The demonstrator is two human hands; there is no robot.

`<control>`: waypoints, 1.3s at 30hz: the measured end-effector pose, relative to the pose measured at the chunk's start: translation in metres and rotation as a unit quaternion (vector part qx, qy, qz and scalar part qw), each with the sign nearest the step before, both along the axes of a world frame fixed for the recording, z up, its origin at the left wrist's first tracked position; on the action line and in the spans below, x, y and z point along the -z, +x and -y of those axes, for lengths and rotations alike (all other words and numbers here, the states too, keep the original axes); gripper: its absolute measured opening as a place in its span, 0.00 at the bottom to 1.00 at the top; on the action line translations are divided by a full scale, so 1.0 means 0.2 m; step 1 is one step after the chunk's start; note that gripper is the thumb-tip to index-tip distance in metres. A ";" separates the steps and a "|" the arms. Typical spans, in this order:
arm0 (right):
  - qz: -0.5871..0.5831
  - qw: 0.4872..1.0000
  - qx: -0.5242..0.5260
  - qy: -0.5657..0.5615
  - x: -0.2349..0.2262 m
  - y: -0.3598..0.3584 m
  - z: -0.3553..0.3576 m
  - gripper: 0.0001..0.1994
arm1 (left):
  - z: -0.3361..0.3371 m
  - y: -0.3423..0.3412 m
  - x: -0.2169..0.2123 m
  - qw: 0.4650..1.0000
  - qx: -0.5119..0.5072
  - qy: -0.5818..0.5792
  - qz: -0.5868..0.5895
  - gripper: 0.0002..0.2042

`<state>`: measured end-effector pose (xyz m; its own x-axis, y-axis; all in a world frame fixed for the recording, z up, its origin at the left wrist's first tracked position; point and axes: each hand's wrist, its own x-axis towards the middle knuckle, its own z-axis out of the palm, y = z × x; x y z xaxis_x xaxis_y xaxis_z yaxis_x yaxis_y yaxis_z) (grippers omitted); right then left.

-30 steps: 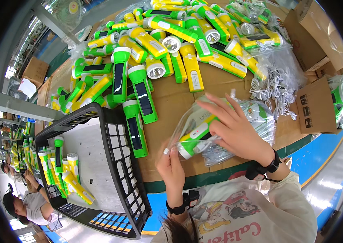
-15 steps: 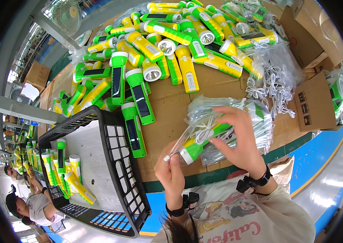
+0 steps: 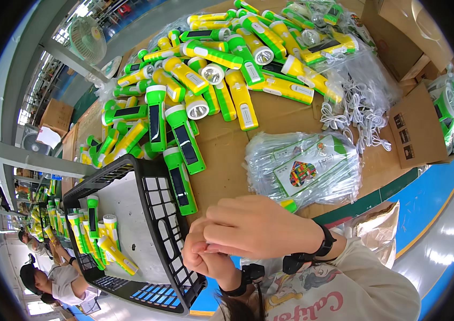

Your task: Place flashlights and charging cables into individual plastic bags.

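Note:
My right hand (image 3: 256,224) is closed, with its curled fingers crossing over my left hand (image 3: 208,259), closed too. They meet beside the black crate (image 3: 157,214); whatever lies between their fingers is hidden. A green-and-yellow end (image 3: 289,205), looking like part of a flashlight, peeks out above my right wrist; the rest is covered. Just beyond lies a stack of clear plastic bags (image 3: 259,166) with a printed card (image 3: 312,168) on top. A green flashlight with a dark panel (image 3: 180,182) rests against the crate's right side.
A big heap of green-and-yellow flashlights (image 3: 192,77) covers the table's far side. White cables (image 3: 358,115) lie in a tangle to the right, near open cardboard boxes (image 3: 417,128). Several flashlights (image 3: 110,251) stand in the crate. Another person (image 3: 63,275) works at the far left.
My hands have come together, moving left and nearer to me. The bagged flashlight and white cable they held over the bag stack are now mostly out of sight, and the card shows.

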<state>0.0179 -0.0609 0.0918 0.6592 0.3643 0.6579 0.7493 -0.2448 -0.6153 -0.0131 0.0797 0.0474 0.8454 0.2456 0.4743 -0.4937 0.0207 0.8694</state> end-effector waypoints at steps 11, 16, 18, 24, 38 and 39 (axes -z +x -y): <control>-0.018 1.000 0.004 -0.026 0.04 -0.03 0.11 0.10 | 0.07 0.03 -0.08 0.979 -0.044 0.201 -0.012 0.18; -0.038 0.995 -0.008 -0.088 0.03 -0.07 0.15 0.09 | 0.09 0.03 -0.10 0.963 -0.044 0.267 0.017 0.19; 0.003 1.000 -0.004 -0.028 0.04 -0.08 0.14 0.09 | 0.11 0.02 -0.10 0.961 -0.079 0.261 0.046 0.19; 0.040 0.981 -0.004 -0.190 0.04 -0.19 0.17 0.11 | 0.02 0.10 -0.17 0.963 -0.256 -0.025 0.078 0.23; -0.098 0.988 0.001 -0.123 0.12 -0.28 0.44 0.07 | -0.08 0.21 -0.11 0.948 -0.268 -0.166 -0.036 0.22; -0.106 0.985 0.011 -0.137 0.12 -0.28 0.45 0.07 | -0.07 0.22 -0.08 0.954 -0.253 -0.159 -0.042 0.22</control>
